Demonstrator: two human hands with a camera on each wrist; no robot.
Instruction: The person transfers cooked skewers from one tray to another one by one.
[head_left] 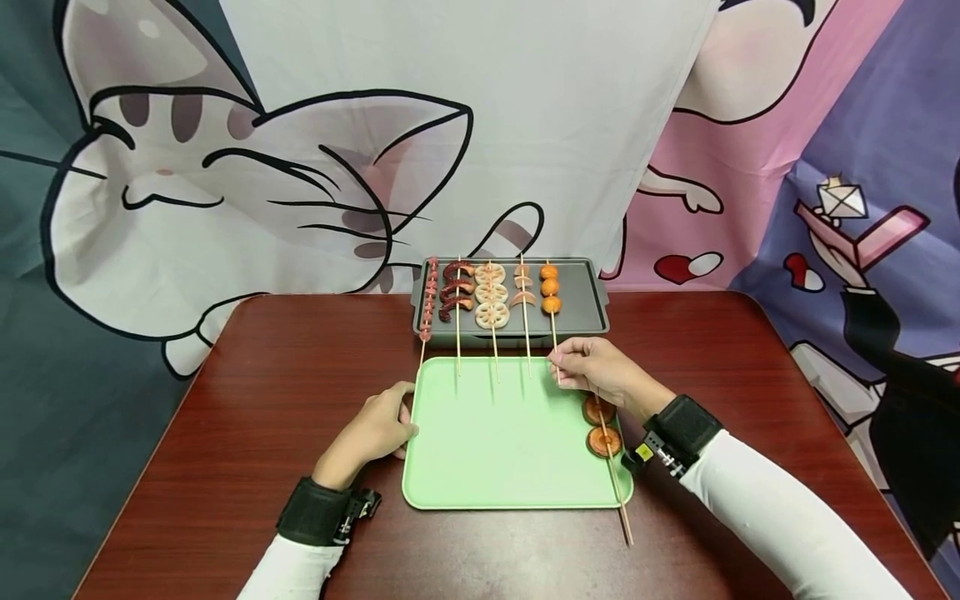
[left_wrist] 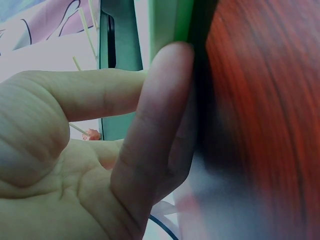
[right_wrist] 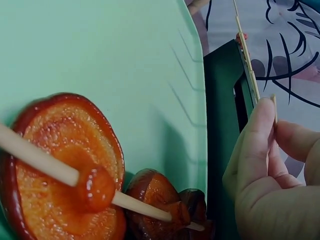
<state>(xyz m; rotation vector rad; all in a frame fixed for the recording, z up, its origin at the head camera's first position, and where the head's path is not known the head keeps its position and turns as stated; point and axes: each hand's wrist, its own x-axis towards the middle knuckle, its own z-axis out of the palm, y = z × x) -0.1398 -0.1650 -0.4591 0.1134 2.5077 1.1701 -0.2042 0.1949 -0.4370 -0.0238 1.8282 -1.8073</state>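
Skewer of three orange balls (head_left: 551, 287), rightmost of five on the dark grey grill tray (head_left: 585, 292) at the far side of the table, its stick end reaching out over the tray's near rim toward the green tray — pinched there between thumb and fingertips of the right hand (head_left: 596, 371). Same pinch seen close in the right wrist view: fingertips (right_wrist: 260, 135) closed on the thin wooden stick (right_wrist: 274, 107), with the dark tray's edge just beside. Left hand (head_left: 375, 429) resting at the left rim of the light green tray (head_left: 487, 450), fingers loosely bent against its edge, thumb on top; in the left wrist view, a finger (left_wrist: 160, 115) pressed along the green rim (left_wrist: 170, 20), nothing curled round. Mushroom skewer (head_left: 607, 442) lying along the green tray's right side — two brown-orange caps on one stick, the stick's near end sticking out past the tray's front corner onto the table. On the grill tray, from left: small sausage skewer (head_left: 427, 304), dark reddish curled pieces (head_left: 456, 292), lotus root slices (head_left: 491, 294), pinkish pieces (head_left: 522, 285), sticks all pointing toward the person. Reddish-brown wooden table (head_left: 262, 400) beneath; cartoon cat cloth (head_left: 225, 167) hanging behind. White sleeves and black wrist straps on both arms.
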